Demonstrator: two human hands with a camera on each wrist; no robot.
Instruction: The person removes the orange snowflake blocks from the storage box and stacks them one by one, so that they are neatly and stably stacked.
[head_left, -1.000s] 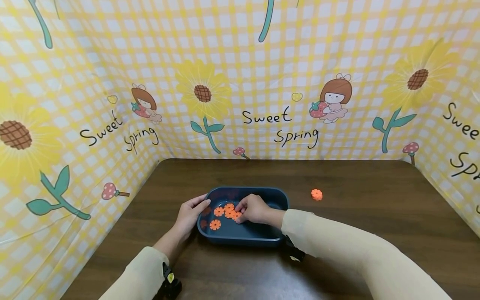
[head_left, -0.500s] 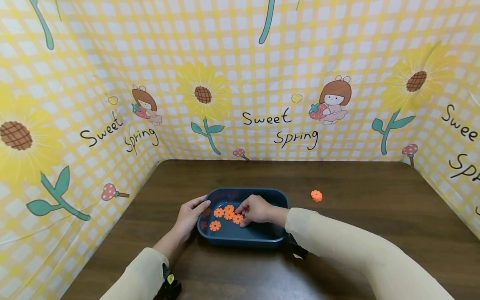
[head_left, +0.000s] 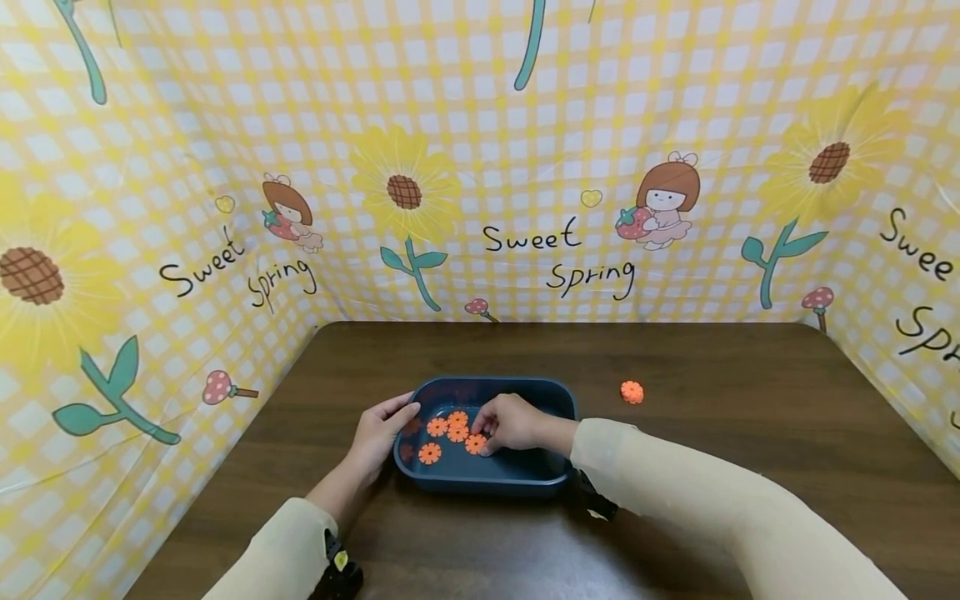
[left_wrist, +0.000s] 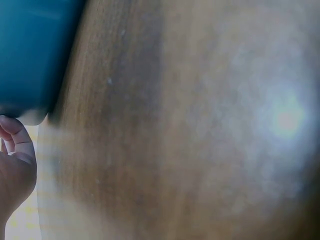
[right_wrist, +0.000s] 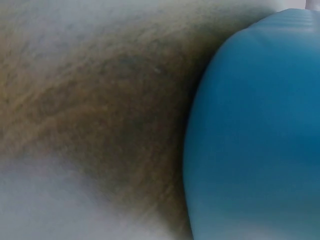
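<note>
A dark blue rectangular tub (head_left: 487,482) stands on the table, with several orange flower-shaped discs (head_left: 430,453) lying on its floor toward the left. My left hand (head_left: 377,432) holds the tub's left end, thumb over the rim and fingers outside. Inside the tub, my right hand (head_left: 516,422) has thumb and fingertips at the right edge of one orange flower-shaped disc (head_left: 474,443), pinching it close to the floor. The left wrist view shows the thumb and fingers of the left hand (left_wrist: 17,162) at a corner of the tub (left_wrist: 35,55). Only the tub's outer wall (right_wrist: 255,135) shows in the right wrist view.
Another small orange flower-shaped piece (head_left: 632,392) lies on the brown wooden table (head_left: 720,392), right of the tub. A yellow checked cloth (head_left: 517,150) with printed sunflowers hangs behind the table and along both sides.
The right hand has shifted slightly right inside the tub, uncovering more of the disc at its fingertips. The left hand keeps its place on the rim.
</note>
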